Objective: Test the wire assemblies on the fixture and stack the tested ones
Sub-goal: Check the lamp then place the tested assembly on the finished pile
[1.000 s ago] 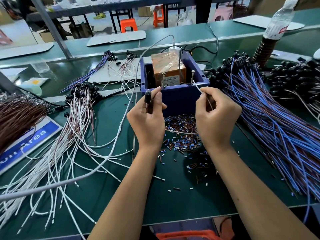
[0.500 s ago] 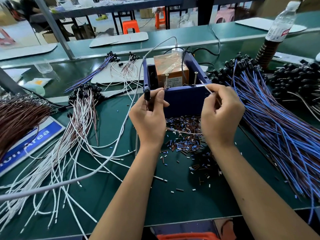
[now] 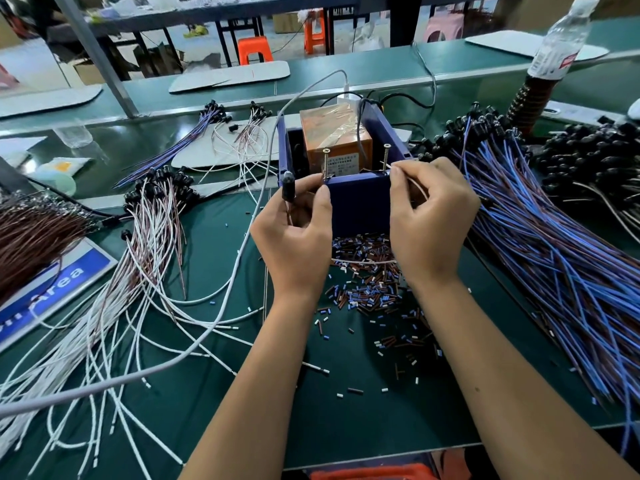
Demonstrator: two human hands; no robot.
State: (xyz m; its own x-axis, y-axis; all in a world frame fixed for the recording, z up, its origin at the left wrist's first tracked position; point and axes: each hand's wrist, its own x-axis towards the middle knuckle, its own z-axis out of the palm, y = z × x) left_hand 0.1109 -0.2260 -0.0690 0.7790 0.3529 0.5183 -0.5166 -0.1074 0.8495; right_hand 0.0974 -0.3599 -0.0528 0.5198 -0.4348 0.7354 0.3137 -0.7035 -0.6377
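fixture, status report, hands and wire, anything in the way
Left hand holds black wire cap at left screw. Right hand pinches wire end at right screw. Blue box unblocked; cut bits litter mat below.

Bright, even overhead light, soft shadows under both forearms. Glare on the taped orange box (image 3: pixel 335 133) and the green bench top (image 3: pixel 207 393). Wide-angle bending at edges; background slightly soft, centre sharp.

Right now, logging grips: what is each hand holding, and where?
Left hand holds one wire assembly just below its black head; right hand pinches its bare wire end.
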